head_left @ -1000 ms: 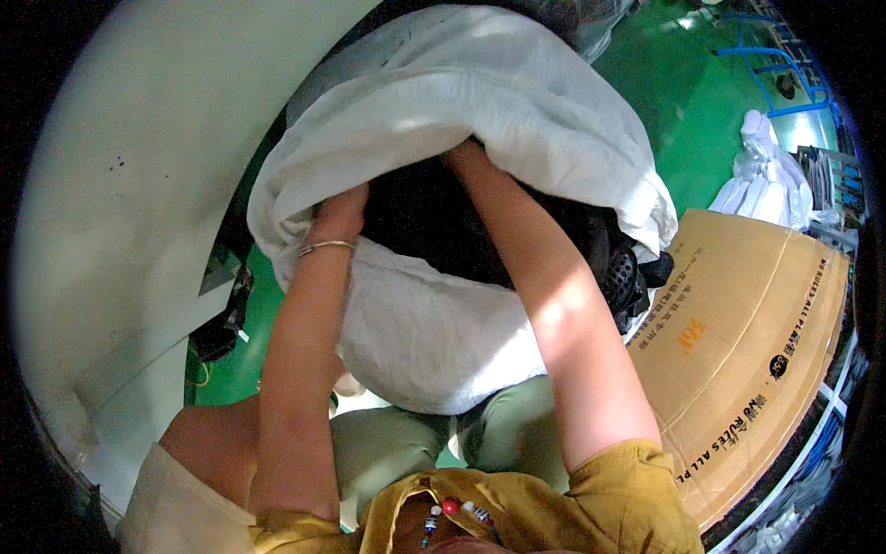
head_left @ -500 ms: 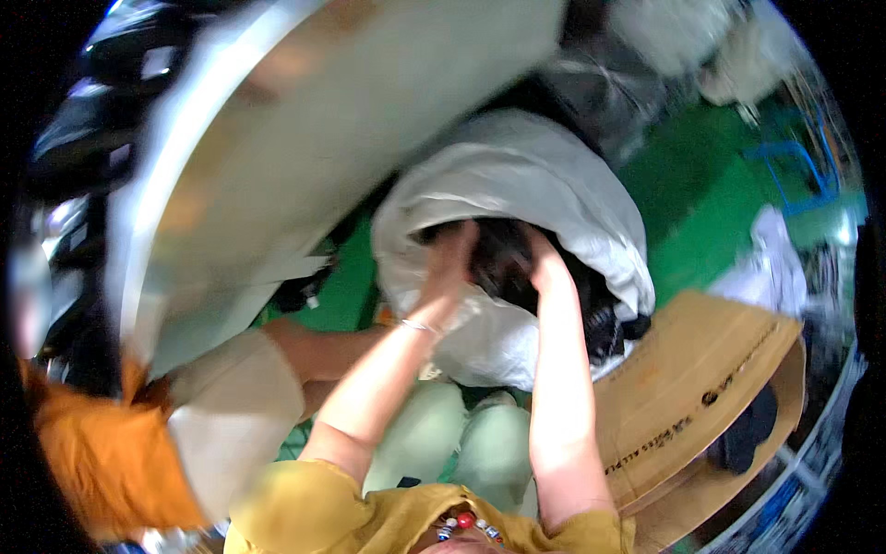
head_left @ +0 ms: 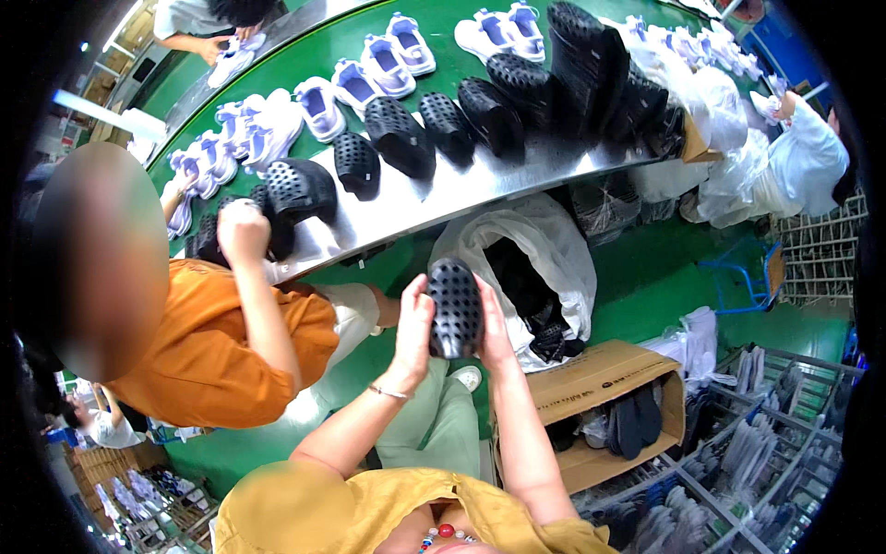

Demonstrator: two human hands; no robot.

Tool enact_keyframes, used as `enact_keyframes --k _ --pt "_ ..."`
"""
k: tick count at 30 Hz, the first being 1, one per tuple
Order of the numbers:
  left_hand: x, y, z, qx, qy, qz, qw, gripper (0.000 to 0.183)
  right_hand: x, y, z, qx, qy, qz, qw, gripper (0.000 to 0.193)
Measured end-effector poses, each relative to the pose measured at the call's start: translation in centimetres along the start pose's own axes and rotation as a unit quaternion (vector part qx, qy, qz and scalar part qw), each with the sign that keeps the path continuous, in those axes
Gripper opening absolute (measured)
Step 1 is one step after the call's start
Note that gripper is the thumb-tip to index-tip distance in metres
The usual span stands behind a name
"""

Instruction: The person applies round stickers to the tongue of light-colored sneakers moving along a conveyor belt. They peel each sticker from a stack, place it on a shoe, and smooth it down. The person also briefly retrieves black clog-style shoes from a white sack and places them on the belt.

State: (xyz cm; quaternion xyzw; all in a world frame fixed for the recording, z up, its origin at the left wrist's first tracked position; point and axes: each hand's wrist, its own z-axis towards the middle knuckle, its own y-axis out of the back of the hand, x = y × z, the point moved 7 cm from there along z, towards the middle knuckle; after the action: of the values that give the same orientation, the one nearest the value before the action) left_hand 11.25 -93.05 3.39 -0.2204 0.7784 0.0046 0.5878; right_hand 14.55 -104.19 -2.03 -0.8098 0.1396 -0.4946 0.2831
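Observation:
Held up between my two hands is a black clog, its rounded, hole-dotted face turned upward. My left hand grips it along the left side, fingers partly hidden behind it. Along the opposite side, my right hand presses in. Just beyond my right hand a white sack stands on the floor with its mouth spread, and more black items lie inside it. Several similar black clogs stand along the metal edge of the bench ahead.
White shoes line the green conveyor. A person in an orange top works close on my left, one hand on black clogs. A cardboard box holding black soles stands at right, near metal racks. A blue stool stands farther right.
Both hands were inside the sack; now they are out of it, holding the black clog in front of me. The view has risen, bringing the bench and conveyor into sight.

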Motion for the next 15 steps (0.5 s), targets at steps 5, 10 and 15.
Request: enact_keyframes --k 5,10,15 --pt "-5.4 6.3 2.6 -0.061 -0.003 -0.152 0.986 0.054 -1.8 -8.2 7.8 0.124 -0.006 -0.184 0.975 0.057" --pt "-10.7 8.7 5.0 -0.094 -0.091 -0.168 0.977 0.054 1.8 -17.5 7.3 0.190 -0.099 0.024 0.977 0.064" --pt "-10.1 10.9 6.7 -0.165 -0.084 -0.196 0.963 0.058 -0.4 -18.1 9.9 0.151 -0.153 0.029 0.976 0.059"
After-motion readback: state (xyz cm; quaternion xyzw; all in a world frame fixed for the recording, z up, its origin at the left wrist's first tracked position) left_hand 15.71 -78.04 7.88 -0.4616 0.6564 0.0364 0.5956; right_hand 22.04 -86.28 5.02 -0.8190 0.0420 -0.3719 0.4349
